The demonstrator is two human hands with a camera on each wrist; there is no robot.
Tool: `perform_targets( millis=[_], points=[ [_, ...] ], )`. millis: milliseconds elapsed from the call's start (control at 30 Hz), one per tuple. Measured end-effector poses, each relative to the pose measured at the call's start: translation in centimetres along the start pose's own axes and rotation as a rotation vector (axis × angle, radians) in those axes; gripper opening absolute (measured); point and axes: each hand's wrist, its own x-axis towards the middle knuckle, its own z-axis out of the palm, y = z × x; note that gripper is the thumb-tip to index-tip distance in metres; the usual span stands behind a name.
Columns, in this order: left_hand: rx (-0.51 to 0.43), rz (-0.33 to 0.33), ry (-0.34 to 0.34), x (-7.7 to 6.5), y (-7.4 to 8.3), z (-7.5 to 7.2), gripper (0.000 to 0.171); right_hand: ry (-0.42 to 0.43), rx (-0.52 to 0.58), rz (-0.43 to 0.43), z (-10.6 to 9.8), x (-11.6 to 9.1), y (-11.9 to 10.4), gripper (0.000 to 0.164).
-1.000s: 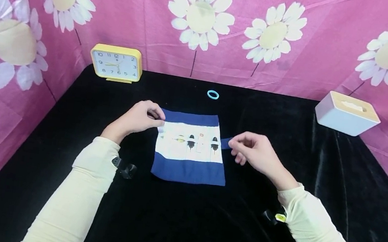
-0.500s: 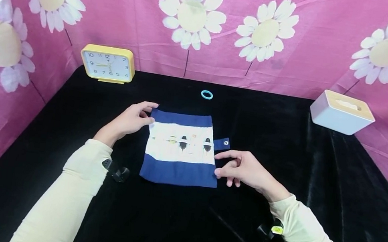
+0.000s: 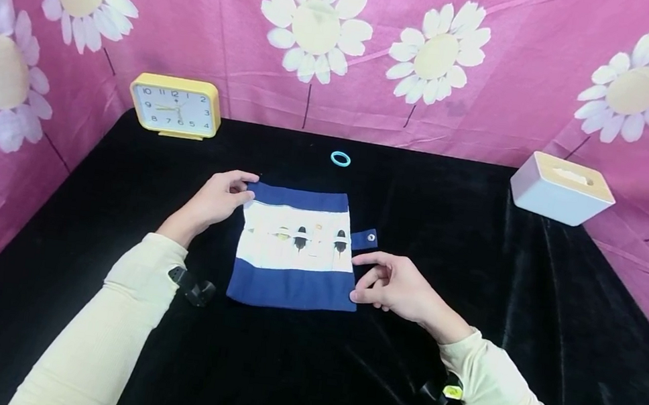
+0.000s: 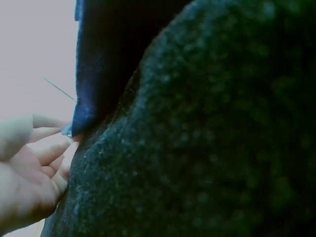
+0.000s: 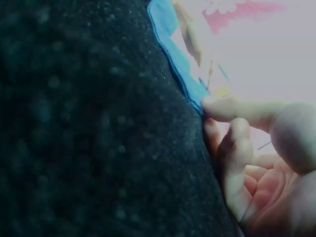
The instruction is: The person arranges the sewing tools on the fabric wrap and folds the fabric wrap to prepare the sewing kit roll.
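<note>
A navy-and-white cloth pouch (image 3: 290, 286) lies spread flat on the black cloth. Across its white middle sit two dark, pointed items (image 3: 300, 238) and a small yellowish one (image 3: 282, 232). From its right edge sticks out a navy strap (image 3: 364, 238) with a metal snap. My left hand (image 3: 212, 199) touches the pouch's upper left corner, index finger and thumb spread apart. At the lower right edge is my right hand (image 3: 399, 286), index finger stretched along the side and thumb at the corner. The right wrist view shows that thumb (image 5: 222, 108) right at the blue edge.
A light-blue ring (image 3: 340, 158) lies behind the pouch. At the back left stands a yellow clock (image 3: 175, 106); a white tissue box (image 3: 559, 191) with a wood-coloured top is at the back right. A pink flowered curtain (image 3: 212, 26) hangs behind the black-covered table (image 3: 254, 376).
My right hand has let go of the strap, which now lies flat with its snap showing, and moved down to the pouch's right edge. My left fingers have spread at the upper left corner.
</note>
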Motion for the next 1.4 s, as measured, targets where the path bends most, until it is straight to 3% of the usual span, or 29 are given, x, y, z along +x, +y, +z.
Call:
perform_targets(
  millis=[167,300,533,800,1200,1400],
  points=[
    [-0.025,0.016,0.077,-0.1,-0.2,0.0,0.036,0.010,0.021,-0.038,0.4,0.2,0.0,0.054],
    [-0.036,-0.008,0.106,-0.1,0.0,-0.3,0.035,0.033,0.013,-0.076,0.3,0.3,-0.2,0.051],
    [-0.109,-0.052,0.064,-0.4,0.5,-1.5,0.040,0.065,0.050,-0.115,-0.1,0.4,-0.3,0.048],
    [-0.088,-0.066,-0.054,-0.7,1.5,-2.7,0.043,0.114,0.090,-0.124,-1.0,0.6,0.0,0.042],
    [-0.028,-0.128,-0.374,-1.4,2.4,-3.6,0.054,0.293,0.018,-0.127,-3.0,0.9,1.0,0.030],
    [-0.013,-0.118,-0.425,-1.3,1.9,-3.3,0.055,0.299,-0.042,-0.104,-3.2,0.9,1.5,0.028]
  ],
)
